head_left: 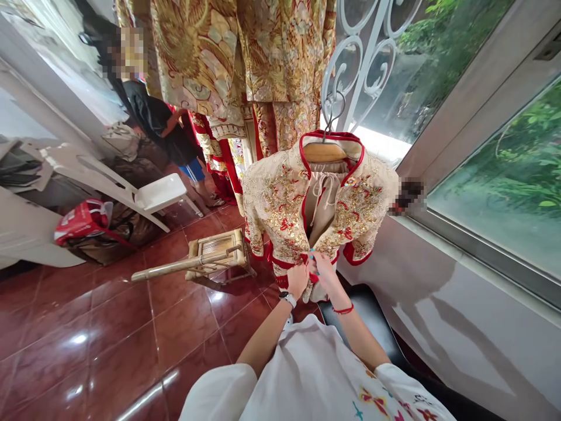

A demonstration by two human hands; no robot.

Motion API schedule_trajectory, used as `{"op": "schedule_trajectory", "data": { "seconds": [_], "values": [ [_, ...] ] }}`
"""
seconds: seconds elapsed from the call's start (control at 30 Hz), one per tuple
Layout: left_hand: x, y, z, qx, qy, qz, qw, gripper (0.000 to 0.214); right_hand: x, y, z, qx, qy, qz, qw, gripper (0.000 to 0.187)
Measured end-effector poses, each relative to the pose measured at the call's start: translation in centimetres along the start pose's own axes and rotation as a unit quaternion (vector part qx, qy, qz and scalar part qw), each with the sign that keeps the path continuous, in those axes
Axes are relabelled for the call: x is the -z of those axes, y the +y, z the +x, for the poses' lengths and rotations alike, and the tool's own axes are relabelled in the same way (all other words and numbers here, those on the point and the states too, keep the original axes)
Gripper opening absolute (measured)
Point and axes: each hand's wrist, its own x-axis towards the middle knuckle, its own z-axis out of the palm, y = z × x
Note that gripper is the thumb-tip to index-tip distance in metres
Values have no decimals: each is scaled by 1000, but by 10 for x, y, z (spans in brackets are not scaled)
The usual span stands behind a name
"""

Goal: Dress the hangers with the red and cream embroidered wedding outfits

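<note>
A cream jacket [280, 204] with gold and red embroidery and red trim hangs on a wooden hanger [324, 152] hooked to a white scrolled window grille [363, 64]. Its front is open above, showing a beige lining with a tie. My left hand [298, 279], with a watch at the wrist, pinches the left front edge near the hem. My right hand [323, 269], with a red cord bracelet, pinches the right front edge beside it. Both hands meet at the lowest fastening.
Larger gold embroidered robes [228, 52] hang behind. A low bamboo stool [214, 251] stands on the red tiled floor, with a white plastic chair [153, 193] and a red bag [83, 219] at left. Another person [162, 123] stands at the back. A black seat [372, 316] lies beneath the jacket.
</note>
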Motion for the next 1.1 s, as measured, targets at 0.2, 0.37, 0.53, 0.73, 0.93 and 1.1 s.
{"op": "schedule_trajectory", "data": {
  "seconds": [0.2,0.37,0.53,0.73,0.93,1.1],
  "values": [
    [23,10,-13,9,11,13,1000,33,-7,-12,-4,60,3,6,998,42],
    [64,36,-10,-13,52,90,994,26,-10,3,-14,55,24,-9,998,45],
    [79,55,10,-88,25,161,983,23,-14,-19,-9,78,12,-13,997,47],
    [82,58,23,-113,22,188,975,35,-25,-77,6,115,5,-11,993,39],
    [88,67,28,-107,20,183,977,41,-39,-142,9,166,-13,-24,986,31],
    [91,71,31,-103,14,179,978,42,-50,-170,8,176,-8,-18,984,30]
  ]
}}
